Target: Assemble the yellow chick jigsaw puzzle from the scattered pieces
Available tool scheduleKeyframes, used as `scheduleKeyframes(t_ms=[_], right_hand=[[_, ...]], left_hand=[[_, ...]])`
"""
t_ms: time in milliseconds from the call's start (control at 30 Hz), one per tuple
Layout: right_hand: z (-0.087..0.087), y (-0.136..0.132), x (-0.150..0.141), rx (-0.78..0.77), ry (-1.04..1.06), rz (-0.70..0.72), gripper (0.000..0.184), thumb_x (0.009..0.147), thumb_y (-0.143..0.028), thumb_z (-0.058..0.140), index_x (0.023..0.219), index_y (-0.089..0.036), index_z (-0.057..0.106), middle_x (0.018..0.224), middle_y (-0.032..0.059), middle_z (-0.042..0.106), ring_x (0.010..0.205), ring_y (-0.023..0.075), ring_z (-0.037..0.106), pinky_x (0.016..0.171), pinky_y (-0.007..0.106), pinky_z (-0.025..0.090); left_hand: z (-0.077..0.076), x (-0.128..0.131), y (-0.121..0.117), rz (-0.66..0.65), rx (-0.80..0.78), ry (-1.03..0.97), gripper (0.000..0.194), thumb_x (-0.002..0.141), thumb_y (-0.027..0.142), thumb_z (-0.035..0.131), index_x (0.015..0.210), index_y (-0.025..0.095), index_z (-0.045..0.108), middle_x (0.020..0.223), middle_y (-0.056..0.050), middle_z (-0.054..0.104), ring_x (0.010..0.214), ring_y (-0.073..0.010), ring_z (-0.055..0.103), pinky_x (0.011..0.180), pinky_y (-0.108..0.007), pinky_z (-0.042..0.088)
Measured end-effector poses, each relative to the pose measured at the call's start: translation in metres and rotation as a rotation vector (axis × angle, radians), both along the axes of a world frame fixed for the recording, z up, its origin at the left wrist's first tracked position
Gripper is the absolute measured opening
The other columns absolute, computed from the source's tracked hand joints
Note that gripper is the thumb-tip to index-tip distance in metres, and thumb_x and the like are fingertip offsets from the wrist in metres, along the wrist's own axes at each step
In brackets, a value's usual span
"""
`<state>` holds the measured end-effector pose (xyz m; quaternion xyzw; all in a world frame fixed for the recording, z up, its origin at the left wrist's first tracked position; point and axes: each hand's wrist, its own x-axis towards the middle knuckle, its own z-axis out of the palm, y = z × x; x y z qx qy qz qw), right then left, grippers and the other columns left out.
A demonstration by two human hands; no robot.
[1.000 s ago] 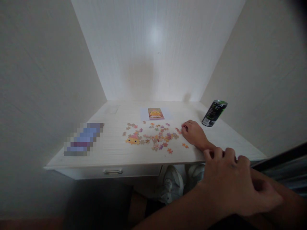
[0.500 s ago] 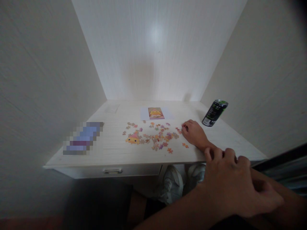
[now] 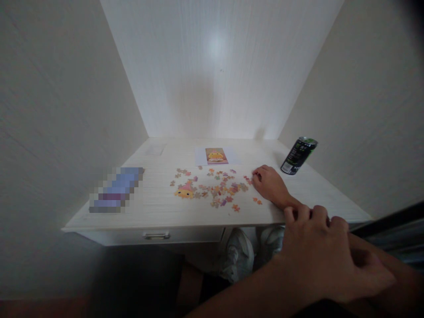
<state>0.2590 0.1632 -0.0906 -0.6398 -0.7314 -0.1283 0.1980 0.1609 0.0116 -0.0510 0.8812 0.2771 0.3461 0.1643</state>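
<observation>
My right hand [image 3: 270, 182] rests on the white desk with its fingers loosely curled, and nothing shows between them. Close to its fingertips are a few pinkish jigsaw pieces [image 3: 247, 180]. My left hand [image 3: 319, 254] lies across my right forearm near the desk's front edge, fingers bent over it and thumb to the right. Many small loose jigsaw pieces [image 3: 218, 191] are scattered over the middle of the desk. At their left is a joined section [image 3: 184, 191] with a yellow face and pink hat. Behind them lies a reference picture [image 3: 217, 156] of a yellow character on white paper.
A dark drink can [image 3: 299, 155] stands at the right rear. On the left lies a pixelated, bluish flat object [image 3: 121, 187]. Panels enclose the desk on three sides. A drawer handle [image 3: 156, 236] is on the front; below are grey-white shoes [image 3: 239, 251].
The view has shifted very slightly. Both hands keep the same pose, and the jigsaw pieces lie as before.
</observation>
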Motion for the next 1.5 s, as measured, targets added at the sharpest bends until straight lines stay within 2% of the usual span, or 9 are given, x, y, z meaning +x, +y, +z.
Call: scheduleKeyframes(t_ms=[567,800,867,933,1033,1100,1267,1367,1500], right_hand=[[-0.003,0.003,0.004,-0.019,0.036,0.037,0.025,0.090,-0.019,0.045,0.088,-0.013,0.069,0.092,0.0120,0.067,0.090,0.0234,0.059,0.086,0.033,0.042],[-0.003,0.004,0.005,-0.029,0.060,0.023,0.023,0.089,-0.018,0.047,0.089,-0.012,0.069,0.093,0.0125,0.068,0.090,0.0240,0.060,0.087,0.033,0.043],[-0.004,0.005,0.006,-0.032,0.070,0.018,0.023,0.088,-0.018,0.048,0.090,-0.012,0.069,0.095,0.0123,0.068,0.091,0.0236,0.061,0.087,0.033,0.043],[-0.005,0.005,0.007,-0.035,0.081,0.014,0.022,0.089,-0.019,0.048,0.091,-0.013,0.069,0.096,0.0118,0.069,0.092,0.0231,0.061,0.087,0.032,0.043],[-0.005,0.004,0.008,-0.039,0.096,0.021,0.022,0.089,-0.020,0.049,0.091,-0.014,0.070,0.096,0.0108,0.069,0.091,0.0223,0.061,0.087,0.031,0.044],[-0.005,0.003,0.008,-0.038,0.106,0.027,0.022,0.089,-0.021,0.049,0.091,-0.014,0.069,0.096,0.0105,0.069,0.091,0.0219,0.062,0.087,0.031,0.044],[-0.008,0.004,0.008,-0.035,0.126,0.034,0.021,0.089,-0.022,0.050,0.093,-0.013,0.069,0.097,0.0112,0.068,0.091,0.0225,0.062,0.088,0.032,0.045],[-0.009,0.005,0.009,-0.052,0.114,0.047,0.022,0.089,-0.022,0.049,0.094,-0.014,0.069,0.098,0.0120,0.068,0.092,0.0234,0.062,0.088,0.034,0.045],[-0.008,0.005,0.008,-0.065,0.117,0.049,0.023,0.090,-0.023,0.048,0.095,-0.013,0.068,0.098,0.0128,0.068,0.092,0.0242,0.063,0.088,0.036,0.046]], left_hand=[[-0.007,0.000,-0.002,-0.036,-0.021,0.086,0.052,0.093,0.061,0.041,0.110,0.016,0.061,0.111,-0.012,0.054,0.111,-0.0310,0.041,0.107,-0.050,0.029],[-0.003,-0.040,-0.003,-0.191,0.028,0.046,0.051,0.096,0.050,0.050,0.135,0.019,0.047,0.136,-0.009,0.048,0.132,-0.0260,0.035,0.114,-0.044,0.028],[-0.009,-0.063,0.003,-0.252,0.041,0.032,0.050,0.095,0.051,0.053,0.131,0.017,0.050,0.132,-0.010,0.052,0.126,-0.0261,0.043,0.109,-0.042,0.034],[-0.015,-0.095,0.012,-0.246,0.008,-0.001,0.030,0.094,0.040,0.054,0.113,0.018,0.058,0.103,-0.006,0.063,0.101,-0.0221,0.057,0.099,-0.040,0.041],[-0.014,-0.168,0.035,0.021,-0.030,-0.050,0.010,0.090,0.027,0.052,0.090,0.019,0.058,0.086,-0.004,0.060,0.085,-0.0206,0.056,0.084,-0.038,0.044],[-0.007,-0.229,0.053,0.264,-0.024,-0.003,0.014,0.092,0.027,0.048,0.083,0.018,0.054,0.087,-0.005,0.058,0.086,-0.0217,0.053,0.077,-0.038,0.043],[0.007,-0.369,0.101,0.730,0.005,0.112,0.034,0.091,0.049,0.043,0.098,0.018,0.057,0.106,-0.008,0.054,0.089,-0.0236,0.056,0.084,-0.041,0.047],[0.004,-0.413,0.126,0.803,-0.071,0.250,0.053,0.088,0.049,0.031,0.120,0.013,0.054,0.126,-0.014,0.049,0.112,-0.0288,0.052,0.102,-0.047,0.041],[0.002,-0.432,0.156,0.821,-0.157,0.430,0.065,0.087,0.040,0.021,0.132,0.000,0.047,0.135,-0.019,0.048,0.128,-0.0273,0.042,0.114,-0.040,0.029]])
